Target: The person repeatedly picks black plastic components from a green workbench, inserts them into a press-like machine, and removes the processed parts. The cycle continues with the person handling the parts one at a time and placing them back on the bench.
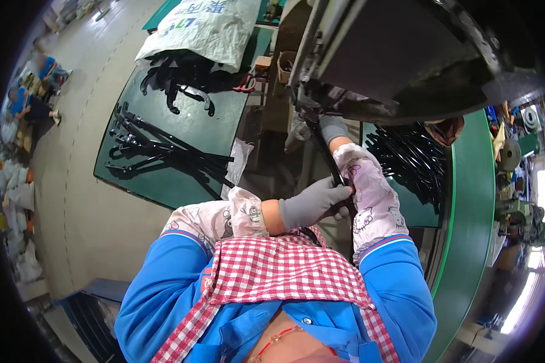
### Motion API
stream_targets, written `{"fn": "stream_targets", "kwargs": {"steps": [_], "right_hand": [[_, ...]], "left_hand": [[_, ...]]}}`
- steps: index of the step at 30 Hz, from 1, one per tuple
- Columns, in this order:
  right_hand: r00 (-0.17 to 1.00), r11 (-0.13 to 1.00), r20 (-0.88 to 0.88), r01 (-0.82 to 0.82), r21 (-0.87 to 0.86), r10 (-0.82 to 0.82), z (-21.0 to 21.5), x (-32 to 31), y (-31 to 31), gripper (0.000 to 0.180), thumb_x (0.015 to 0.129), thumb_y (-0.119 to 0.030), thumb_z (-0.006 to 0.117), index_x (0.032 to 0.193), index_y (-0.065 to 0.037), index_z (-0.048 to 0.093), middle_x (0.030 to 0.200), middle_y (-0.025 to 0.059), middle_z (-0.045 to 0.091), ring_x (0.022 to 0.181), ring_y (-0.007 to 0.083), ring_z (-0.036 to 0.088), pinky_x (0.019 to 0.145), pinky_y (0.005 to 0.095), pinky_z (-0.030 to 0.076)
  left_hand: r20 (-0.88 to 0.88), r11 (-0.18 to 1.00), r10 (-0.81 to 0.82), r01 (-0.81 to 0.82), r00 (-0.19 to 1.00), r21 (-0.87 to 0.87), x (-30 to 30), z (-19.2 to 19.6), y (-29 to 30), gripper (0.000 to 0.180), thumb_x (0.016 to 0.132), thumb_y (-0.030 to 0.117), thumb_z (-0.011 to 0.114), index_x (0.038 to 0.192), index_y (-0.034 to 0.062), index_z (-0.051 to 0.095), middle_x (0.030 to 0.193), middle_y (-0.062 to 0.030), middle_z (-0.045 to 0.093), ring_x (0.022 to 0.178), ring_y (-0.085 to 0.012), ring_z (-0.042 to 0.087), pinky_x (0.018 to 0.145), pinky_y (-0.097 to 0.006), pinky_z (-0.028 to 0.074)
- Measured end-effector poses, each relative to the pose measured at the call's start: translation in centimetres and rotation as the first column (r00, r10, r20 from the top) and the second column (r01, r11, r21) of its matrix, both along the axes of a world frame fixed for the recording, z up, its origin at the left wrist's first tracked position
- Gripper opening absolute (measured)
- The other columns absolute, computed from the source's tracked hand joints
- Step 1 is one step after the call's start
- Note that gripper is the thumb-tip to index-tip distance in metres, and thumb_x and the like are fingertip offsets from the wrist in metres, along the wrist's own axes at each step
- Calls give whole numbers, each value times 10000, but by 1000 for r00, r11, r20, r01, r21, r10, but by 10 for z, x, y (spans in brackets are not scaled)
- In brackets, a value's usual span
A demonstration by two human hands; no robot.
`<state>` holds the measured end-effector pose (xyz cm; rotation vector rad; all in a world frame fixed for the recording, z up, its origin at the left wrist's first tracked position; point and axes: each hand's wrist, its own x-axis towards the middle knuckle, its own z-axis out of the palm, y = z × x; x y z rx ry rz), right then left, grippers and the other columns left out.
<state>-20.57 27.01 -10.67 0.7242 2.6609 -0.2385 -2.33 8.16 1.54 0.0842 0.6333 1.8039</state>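
Left grip (316,202): grey knit glove, fingers wrapped round a slim black tube (326,150). Right grip (333,130): same glove, up by the tube's far end, part-hidden at the machine; can't tell if it's clamped on.

Left to right:
- Green worktop (218,124), smooth: loose fan of glossy black tubes (181,150) with fittings on their ends. Read these as done, my guess.
- Above them, crinkly white woven sack (206,30), mouth open, curved black hooked parts (175,78) spilling out. Red-handled scissors (246,83) beside.
- Middle: the held tube, slanting from left grip up to the dark metal machine (399,54), scuffed, curved rim. Looks mid-operation, this piece not finished.
- Right: dense heap of shiny straight black tubes (409,163) on another green worktop (413,209). Probably the backlog; plenty left.
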Motion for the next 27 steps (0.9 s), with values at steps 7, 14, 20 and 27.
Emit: {"fn": "stream_targets", "kwargs": {"steps": [7,14,20,27], "right_hand": [[979,980,-58,-191,53,194,4,16,-7,380,933,-372,474,1183,-181,687,1221,177,668,1154,360,627,952,464,505],[947,976,-269,-134,174,178,-29,23,-15,370,929,-368,501,1151,-153,704,1163,168,694,1089,369,651,904,466,516],[945,983,-283,-134,129,166,-27,38,-8,339,937,-339,526,1136,-129,702,1120,149,698,1046,328,658,880,445,520],[912,981,-362,-185,53,191,-21,41,-2,285,944,-293,569,1111,-104,700,1058,116,707,982,270,670,841,410,528]], "left_hand": [[-366,923,250,-334,897,-188,-13,26,-58,220,1029,208,539,1143,27,591,970,-89,666,692,-128,637,637,-268,521],[-316,374,806,-845,500,-383,-111,-93,-299,267,1039,336,524,999,84,601,826,-10,613,639,-98,574,535,-238,452],[-516,123,-204,-501,832,-857,-157,-86,-360,460,1002,416,530,734,47,585,578,-79,575,396,-206,530,391,-374,433],[-650,8,-569,-787,503,-616,-328,-141,-291,660,929,552,519,1475,199,402,1314,-233,604,1233,-442,552,1014,-482,453]]}}
